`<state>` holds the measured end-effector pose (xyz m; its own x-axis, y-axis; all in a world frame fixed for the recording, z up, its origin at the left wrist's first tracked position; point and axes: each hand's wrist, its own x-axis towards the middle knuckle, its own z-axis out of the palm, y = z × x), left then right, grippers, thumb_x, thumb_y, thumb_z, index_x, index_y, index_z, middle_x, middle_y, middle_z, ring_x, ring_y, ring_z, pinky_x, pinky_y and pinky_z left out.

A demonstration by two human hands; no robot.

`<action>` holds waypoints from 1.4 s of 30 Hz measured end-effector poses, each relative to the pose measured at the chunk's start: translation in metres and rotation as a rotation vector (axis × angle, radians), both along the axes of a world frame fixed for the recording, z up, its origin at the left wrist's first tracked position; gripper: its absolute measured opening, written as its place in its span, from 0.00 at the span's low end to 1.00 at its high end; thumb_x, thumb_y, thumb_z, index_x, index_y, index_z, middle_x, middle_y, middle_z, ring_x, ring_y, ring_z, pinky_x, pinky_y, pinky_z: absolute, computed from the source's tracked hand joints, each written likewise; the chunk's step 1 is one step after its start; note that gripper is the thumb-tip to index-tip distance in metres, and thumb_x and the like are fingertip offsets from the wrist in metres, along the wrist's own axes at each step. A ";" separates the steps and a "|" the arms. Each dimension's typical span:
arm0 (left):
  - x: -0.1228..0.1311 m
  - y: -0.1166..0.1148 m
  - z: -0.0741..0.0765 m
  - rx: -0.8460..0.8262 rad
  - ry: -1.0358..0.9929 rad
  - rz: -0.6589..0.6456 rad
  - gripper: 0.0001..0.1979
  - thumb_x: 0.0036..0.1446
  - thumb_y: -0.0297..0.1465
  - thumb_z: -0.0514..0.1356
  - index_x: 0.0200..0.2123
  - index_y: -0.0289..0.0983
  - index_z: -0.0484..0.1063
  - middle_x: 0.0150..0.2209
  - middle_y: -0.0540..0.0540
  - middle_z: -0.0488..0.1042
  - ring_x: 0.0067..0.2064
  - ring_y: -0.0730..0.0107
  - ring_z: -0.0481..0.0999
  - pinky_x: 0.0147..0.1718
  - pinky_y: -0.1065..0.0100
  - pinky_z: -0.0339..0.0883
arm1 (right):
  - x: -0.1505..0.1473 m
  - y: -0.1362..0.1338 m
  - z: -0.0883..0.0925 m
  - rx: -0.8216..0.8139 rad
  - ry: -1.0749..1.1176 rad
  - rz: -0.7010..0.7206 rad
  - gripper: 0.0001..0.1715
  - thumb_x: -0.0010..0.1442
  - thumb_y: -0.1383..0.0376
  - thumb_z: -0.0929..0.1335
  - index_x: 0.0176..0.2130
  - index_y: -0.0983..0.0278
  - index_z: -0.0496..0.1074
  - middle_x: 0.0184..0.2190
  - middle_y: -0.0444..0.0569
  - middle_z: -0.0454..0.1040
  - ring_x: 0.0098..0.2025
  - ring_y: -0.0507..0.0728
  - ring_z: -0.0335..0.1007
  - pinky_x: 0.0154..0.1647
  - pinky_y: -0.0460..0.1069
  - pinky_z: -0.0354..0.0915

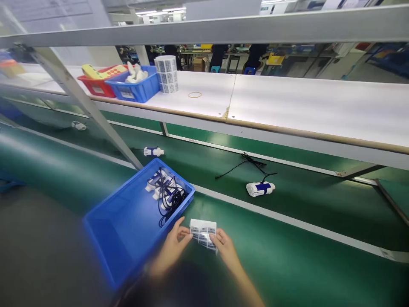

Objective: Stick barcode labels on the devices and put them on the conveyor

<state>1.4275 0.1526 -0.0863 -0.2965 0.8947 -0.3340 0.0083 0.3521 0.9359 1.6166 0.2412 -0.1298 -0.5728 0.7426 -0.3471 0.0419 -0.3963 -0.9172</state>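
Observation:
Both my hands hold a small sheet of printed barcode labels (203,228) above the green work surface. My left hand (175,242) pinches its left edge between thumb and fingers. On the opposite edge, my right hand (224,247) grips with the thumb on the front. The sheet's lower part curls away. Just left of my hands stands a blue bin (128,194). Several white devices with blue bands (166,189) and black cables lie at its far end. Another such device (260,188), with its black cable (251,160), rests on the dark green belt beyond.
A white shelf (287,100) runs across the back, under a metal bar (223,32). On it are a red bin (99,85), a blue bin with white items (134,87), a label roll (167,74) and a rubber band (194,94). A slanted post (86,104) stands left.

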 end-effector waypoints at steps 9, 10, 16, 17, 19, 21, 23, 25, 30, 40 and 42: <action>-0.019 -0.029 0.042 0.169 -0.107 -0.040 0.30 0.58 0.36 0.59 0.63 0.39 0.55 0.27 0.54 0.67 0.32 0.73 0.69 0.37 0.69 0.63 | -0.025 -0.026 0.060 0.856 -0.270 0.107 0.34 0.57 0.57 0.71 0.60 0.55 0.60 0.62 0.52 0.59 0.65 0.66 0.49 0.63 0.65 0.51; -0.022 -0.034 0.044 0.176 -0.072 -0.057 0.30 0.58 0.35 0.58 0.62 0.39 0.56 0.27 0.53 0.67 0.32 0.73 0.69 0.38 0.68 0.63 | -0.027 -0.025 0.066 0.863 -0.255 0.195 0.31 0.57 0.57 0.70 0.58 0.54 0.62 0.60 0.51 0.63 0.63 0.65 0.52 0.62 0.64 0.53; -0.035 -0.058 0.057 0.179 0.172 0.016 0.25 0.58 0.35 0.58 0.58 0.38 0.63 0.31 0.50 0.72 0.38 0.67 0.71 0.50 0.59 0.62 | -0.045 -0.040 0.089 0.733 -0.234 0.325 0.12 0.61 0.56 0.66 0.41 0.59 0.75 0.30 0.47 0.73 0.35 0.58 0.65 0.37 0.51 0.60; -0.036 -0.060 0.057 0.203 0.209 0.057 0.25 0.56 0.35 0.59 0.57 0.38 0.64 0.34 0.49 0.72 0.41 0.66 0.71 0.52 0.58 0.61 | -0.048 -0.044 0.091 0.702 -0.222 0.321 0.13 0.62 0.56 0.66 0.36 0.60 0.76 0.27 0.46 0.71 0.32 0.57 0.63 0.36 0.50 0.59; -0.037 -0.063 0.055 0.258 0.244 0.123 0.28 0.51 0.33 0.64 0.57 0.41 0.64 0.43 0.46 0.71 0.48 0.63 0.69 0.53 0.59 0.60 | -0.052 -0.051 0.093 0.639 -0.199 0.314 0.16 0.62 0.55 0.66 0.29 0.63 0.74 0.24 0.45 0.67 0.30 0.55 0.62 0.33 0.49 0.56; -0.038 -0.064 0.051 0.270 0.190 0.122 0.29 0.48 0.32 0.66 0.55 0.41 0.66 0.46 0.45 0.69 0.48 0.62 0.68 0.50 0.61 0.61 | -0.055 -0.056 0.095 0.590 -0.188 0.328 0.19 0.61 0.55 0.66 0.25 0.64 0.71 0.23 0.44 0.65 0.28 0.53 0.61 0.31 0.48 0.55; -0.039 -0.064 0.048 0.236 0.043 0.067 0.17 0.51 0.33 0.65 0.45 0.37 0.71 0.38 0.47 0.71 0.40 0.67 0.70 0.43 0.65 0.63 | -0.057 -0.059 0.099 0.548 -0.183 0.342 0.19 0.61 0.54 0.66 0.26 0.65 0.71 0.23 0.43 0.66 0.27 0.52 0.61 0.30 0.47 0.56; -0.039 -0.065 0.045 0.196 -0.081 0.030 0.10 0.53 0.36 0.63 0.30 0.34 0.71 0.27 0.51 0.68 0.31 0.72 0.67 0.33 0.69 0.61 | -0.058 -0.061 0.103 0.469 -0.163 0.329 0.16 0.60 0.54 0.67 0.33 0.65 0.72 0.27 0.44 0.70 0.29 0.53 0.64 0.31 0.47 0.58; -0.037 -0.068 0.046 0.216 -0.047 0.027 0.15 0.54 0.36 0.62 0.22 0.34 0.66 0.25 0.53 0.62 0.28 0.76 0.62 0.30 0.71 0.56 | -0.057 -0.064 0.106 0.297 -0.144 0.240 0.19 0.57 0.51 0.68 0.29 0.65 0.70 0.24 0.43 0.68 0.27 0.52 0.61 0.29 0.46 0.57; -0.036 -0.065 0.055 0.205 -0.112 -0.035 0.09 0.54 0.33 0.62 0.26 0.32 0.73 0.25 0.52 0.65 0.29 0.75 0.65 0.29 0.72 0.57 | -0.059 -0.073 0.101 0.343 -0.185 0.209 0.21 0.56 0.51 0.69 0.23 0.65 0.68 0.21 0.43 0.67 0.27 0.52 0.59 0.29 0.47 0.55; -0.035 -0.064 0.056 0.206 -0.074 -0.018 0.12 0.54 0.33 0.62 0.22 0.33 0.70 0.23 0.53 0.63 0.27 0.76 0.62 0.28 0.72 0.55 | -0.059 -0.075 0.102 0.353 -0.204 0.202 0.22 0.56 0.51 0.68 0.23 0.65 0.69 0.20 0.42 0.66 0.26 0.51 0.59 0.29 0.47 0.55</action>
